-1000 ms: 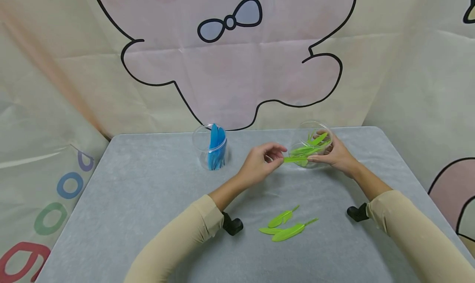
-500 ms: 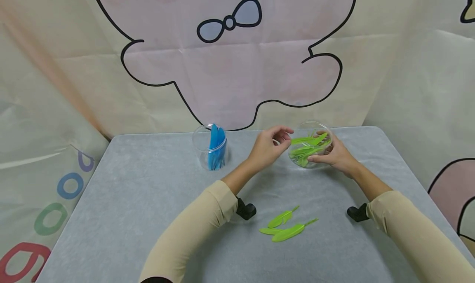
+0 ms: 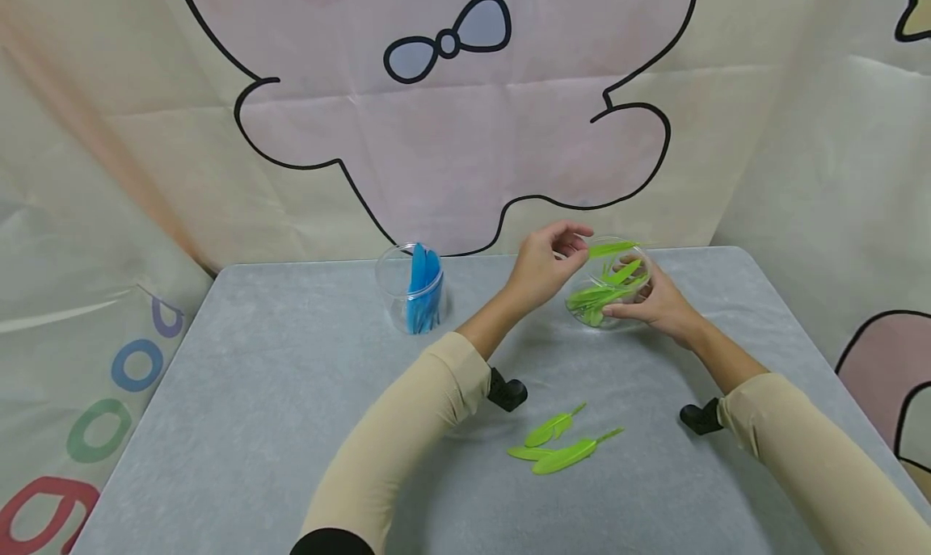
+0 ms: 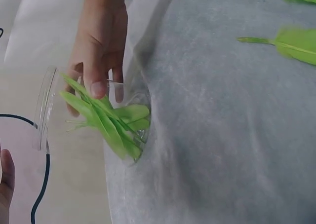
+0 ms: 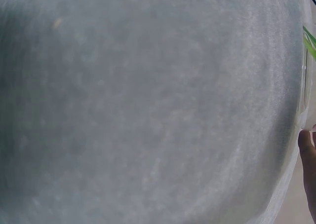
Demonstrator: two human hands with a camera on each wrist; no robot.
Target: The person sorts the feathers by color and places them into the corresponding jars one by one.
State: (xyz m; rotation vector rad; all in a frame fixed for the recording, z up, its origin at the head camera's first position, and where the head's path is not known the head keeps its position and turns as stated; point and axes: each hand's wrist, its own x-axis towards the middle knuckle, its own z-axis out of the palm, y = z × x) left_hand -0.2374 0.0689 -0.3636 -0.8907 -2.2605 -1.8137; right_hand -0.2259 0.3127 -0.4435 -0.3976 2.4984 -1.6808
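Note:
My left hand (image 3: 547, 266) pinches a bright green feather (image 3: 614, 249) at the height of the clear plastic cup's rim, its far end reaching over the opening. With curled fingers and thumb, my right hand (image 3: 660, 300) grips the side of that clear cup (image 3: 582, 284). Several green feathers (image 4: 106, 123) lean inside the cup, as the left wrist view shows. Lower on the table, a few more green feathers (image 3: 567, 456) lie loose. Only the fingertips of my left hand (image 4: 6, 182) appear at the edge of the left wrist view.
A second clear cup (image 3: 390, 284) holding blue feathers (image 3: 425, 288) stands at the back of the table, left of my hands. A grey cloth (image 3: 291, 393) covers the table. Behind it hangs a printed curtain (image 3: 436, 151).
My left hand has risen and moved right with the green feather, from in front of the cup up to its rim. The right hand and the cup have stayed put.

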